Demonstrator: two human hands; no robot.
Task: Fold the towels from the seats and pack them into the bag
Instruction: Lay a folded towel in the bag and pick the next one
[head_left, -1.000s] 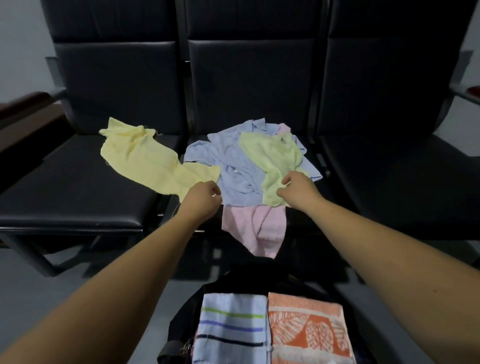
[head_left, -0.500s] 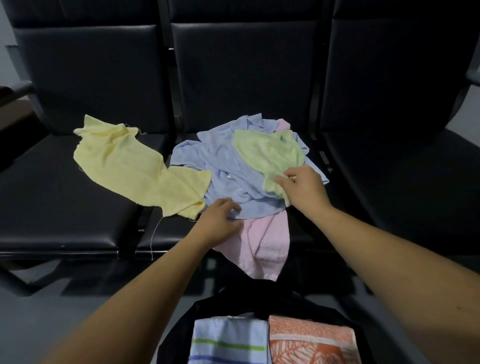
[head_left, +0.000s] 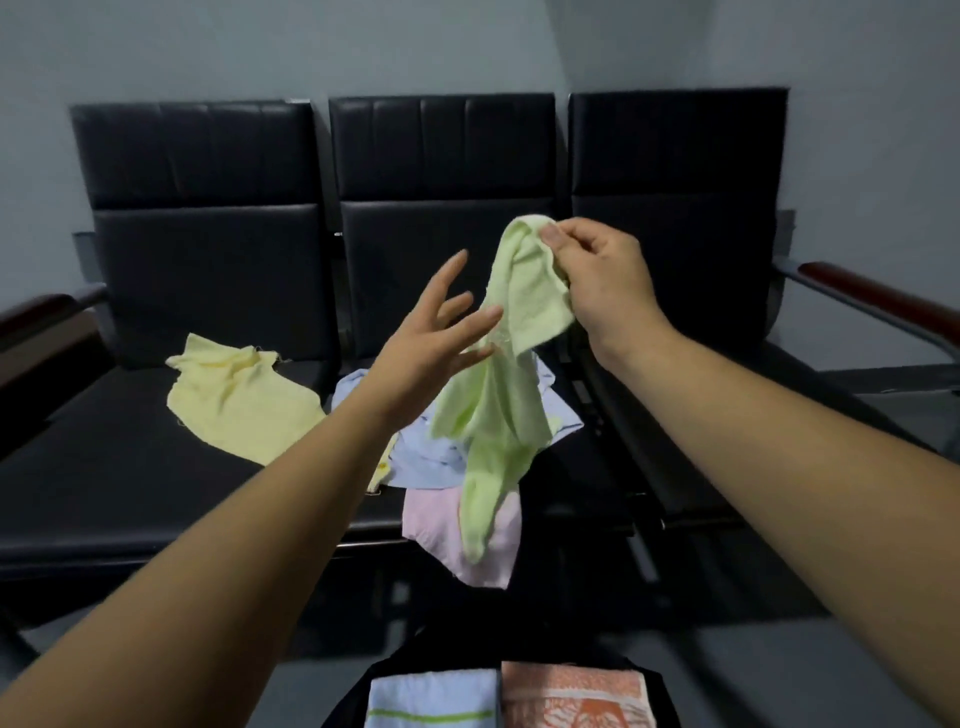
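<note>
The right hand (head_left: 597, 280) is raised in front of the middle seat's backrest, thumb and fingers pinched on the top edge of a pale green towel (head_left: 498, 410). The towel hangs down loose and crumpled from that grip, its lower end dangling in front of the pile on the seat. The left hand (head_left: 426, 343) is up beside it, palm turned toward the cloth, fingers spread wide and holding nothing; its fingertips (head_left: 491, 314) are right at the towel's hanging edge, and whether they touch it I cannot tell.

Behind the hands runs a row of three black padded seats (head_left: 208, 228) against a grey wall. A yellow towel (head_left: 239, 400) lies spread across the left seat cushion, reaching toward the gap beside the middle seat. On the middle seat a light blue towel (head_left: 431, 457) lies rumpled, partly hidden by the left forearm and the hanging green one. A pink towel (head_left: 441, 525) sticks out from under the blue one and droops over the front edge of the seat.

At the bottom, close to the person, a black bag (head_left: 353, 696) sits open on the floor. Two folded towels lie side by side in it: a light blue striped towel (head_left: 431, 696) with a green band on the left, and an orange patterned towel (head_left: 576, 693) on the right, touching along their inner edges
</note>
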